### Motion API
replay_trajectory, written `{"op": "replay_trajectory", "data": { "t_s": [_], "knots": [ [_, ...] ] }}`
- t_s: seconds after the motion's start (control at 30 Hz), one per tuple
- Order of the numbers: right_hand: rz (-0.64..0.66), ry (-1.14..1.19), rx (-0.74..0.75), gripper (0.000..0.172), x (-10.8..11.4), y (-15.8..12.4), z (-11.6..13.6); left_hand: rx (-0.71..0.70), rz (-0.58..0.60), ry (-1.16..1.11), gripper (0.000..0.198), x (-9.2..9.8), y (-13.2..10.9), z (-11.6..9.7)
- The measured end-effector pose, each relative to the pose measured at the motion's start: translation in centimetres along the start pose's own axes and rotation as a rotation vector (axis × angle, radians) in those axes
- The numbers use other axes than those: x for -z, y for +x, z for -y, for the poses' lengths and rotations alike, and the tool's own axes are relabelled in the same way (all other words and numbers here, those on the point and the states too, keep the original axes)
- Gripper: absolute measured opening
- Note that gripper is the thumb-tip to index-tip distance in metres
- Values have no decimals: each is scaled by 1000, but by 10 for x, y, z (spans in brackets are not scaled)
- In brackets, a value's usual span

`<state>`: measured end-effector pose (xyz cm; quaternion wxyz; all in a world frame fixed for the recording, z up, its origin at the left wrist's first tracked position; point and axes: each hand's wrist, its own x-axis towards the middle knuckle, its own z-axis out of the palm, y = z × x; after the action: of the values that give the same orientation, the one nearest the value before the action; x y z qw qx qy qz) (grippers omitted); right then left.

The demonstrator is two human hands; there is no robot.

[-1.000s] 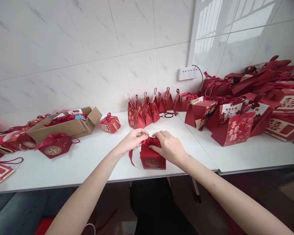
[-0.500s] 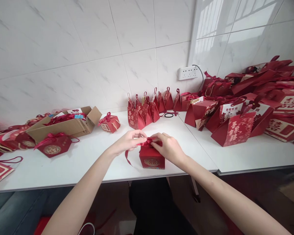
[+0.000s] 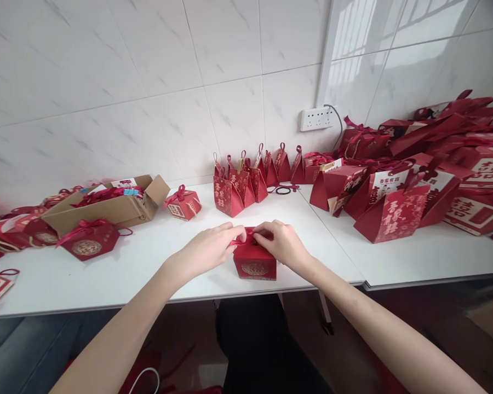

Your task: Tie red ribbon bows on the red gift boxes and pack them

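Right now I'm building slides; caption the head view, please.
Left hand and right hand hold red ribbon atop a red gift box on a table.

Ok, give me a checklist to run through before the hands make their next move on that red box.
1. Red box resting wholly on the white table: ok, though near the front edge.
2. Left hand on the ribbon: ok, pinching it at the box's top.
3. Right hand gripping the ribbon: cannot tell; its fingers are there, but the grip is partly hidden.
4. Knot fully formed: cannot tell; fingers cover it.
5. Black ring clear of both hands: ok, it lies farther back.
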<state>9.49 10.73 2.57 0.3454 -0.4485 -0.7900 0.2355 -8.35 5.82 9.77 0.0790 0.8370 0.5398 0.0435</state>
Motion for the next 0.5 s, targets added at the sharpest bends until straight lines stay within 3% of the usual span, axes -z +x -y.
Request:
{"op": "replay_trajectory", "data": {
  "t_s": [0.13,0.3,0.5],
  "knots": [
    [-26,-17,9,17,-1,0,-3,35,1,58,16,2,1,-3],
    [-14,-61,-6,19,0,-1,-1,26,-81,67,24,6,1,-1],
    [-10,-53,-6,17,1,0,0,-17,16,-83,27,14,1,-8]
  ]
}}
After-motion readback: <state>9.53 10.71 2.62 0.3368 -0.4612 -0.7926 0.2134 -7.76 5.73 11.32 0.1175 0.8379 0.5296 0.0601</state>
